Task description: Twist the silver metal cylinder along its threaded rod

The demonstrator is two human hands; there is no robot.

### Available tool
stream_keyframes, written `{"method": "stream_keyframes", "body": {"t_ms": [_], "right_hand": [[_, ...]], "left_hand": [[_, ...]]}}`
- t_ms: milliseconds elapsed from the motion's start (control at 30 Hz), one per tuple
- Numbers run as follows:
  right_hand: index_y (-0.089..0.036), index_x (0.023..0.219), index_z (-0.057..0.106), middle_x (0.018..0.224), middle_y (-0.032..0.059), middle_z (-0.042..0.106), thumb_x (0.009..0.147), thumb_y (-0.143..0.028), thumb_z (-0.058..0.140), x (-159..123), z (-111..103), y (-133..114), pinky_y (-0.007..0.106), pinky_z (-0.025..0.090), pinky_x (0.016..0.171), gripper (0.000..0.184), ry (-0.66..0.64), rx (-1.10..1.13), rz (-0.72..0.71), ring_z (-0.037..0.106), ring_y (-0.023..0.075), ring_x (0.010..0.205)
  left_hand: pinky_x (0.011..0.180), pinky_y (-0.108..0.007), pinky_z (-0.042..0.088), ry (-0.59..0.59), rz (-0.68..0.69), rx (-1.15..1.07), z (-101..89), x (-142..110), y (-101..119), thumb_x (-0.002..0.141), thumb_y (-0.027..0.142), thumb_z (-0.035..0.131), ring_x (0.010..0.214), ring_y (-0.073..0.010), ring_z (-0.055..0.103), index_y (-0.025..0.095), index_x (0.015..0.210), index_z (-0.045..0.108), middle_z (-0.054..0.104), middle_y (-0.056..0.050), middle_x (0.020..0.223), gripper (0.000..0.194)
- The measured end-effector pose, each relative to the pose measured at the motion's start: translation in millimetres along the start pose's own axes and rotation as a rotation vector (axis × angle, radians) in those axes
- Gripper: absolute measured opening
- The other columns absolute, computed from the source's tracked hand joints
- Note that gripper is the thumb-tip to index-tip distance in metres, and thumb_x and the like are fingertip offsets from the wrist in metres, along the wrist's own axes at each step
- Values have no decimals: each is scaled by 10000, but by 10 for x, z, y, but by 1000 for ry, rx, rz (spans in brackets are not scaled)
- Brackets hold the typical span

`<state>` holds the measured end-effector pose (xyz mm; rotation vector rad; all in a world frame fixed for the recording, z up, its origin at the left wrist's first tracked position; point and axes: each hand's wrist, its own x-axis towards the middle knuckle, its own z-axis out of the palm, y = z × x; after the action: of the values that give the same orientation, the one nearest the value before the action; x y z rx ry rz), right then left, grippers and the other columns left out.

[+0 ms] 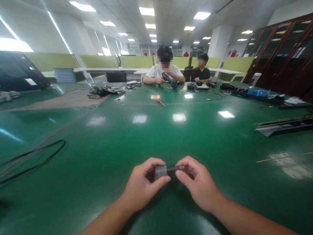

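A short grey metal cylinder [161,171] with a dark, thin shaft [172,169] sticking out to the right is held low over the green table. My left hand [144,182] grips the cylinder between thumb and fingers. At the far end of the shaft, my right hand [199,182] is pinched, with thumb below and fingers above the ridged tip. Shaft and cylinder lie roughly level, in line with each other. Whether this is a motor or some other tool part I cannot tell.
An orange screwdriver [160,102] lies farther out on the table [117,143]. A black cable loop [49,160] is at left, thin yellowish rods [283,157] at right. Across the table one person [151,76] holds a black power tool [167,78]; another person [201,74] sits alongside.
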<state>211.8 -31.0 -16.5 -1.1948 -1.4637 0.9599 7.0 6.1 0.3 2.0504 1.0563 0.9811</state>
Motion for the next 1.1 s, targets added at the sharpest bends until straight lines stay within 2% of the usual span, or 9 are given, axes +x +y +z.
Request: {"method": "stream_keyframes", "body": {"t_ms": [1100], "right_hand": [[-197,942,647,837,18,634,891,-279,622,1,13,43,291,458,687,100,13,46,36,600,178,762]], "left_hand": [[640,-240,511,25,-19,-3,-6,1,7,787,292,754,728,-173,670,203,983,658,697,-9,847,236]]}}
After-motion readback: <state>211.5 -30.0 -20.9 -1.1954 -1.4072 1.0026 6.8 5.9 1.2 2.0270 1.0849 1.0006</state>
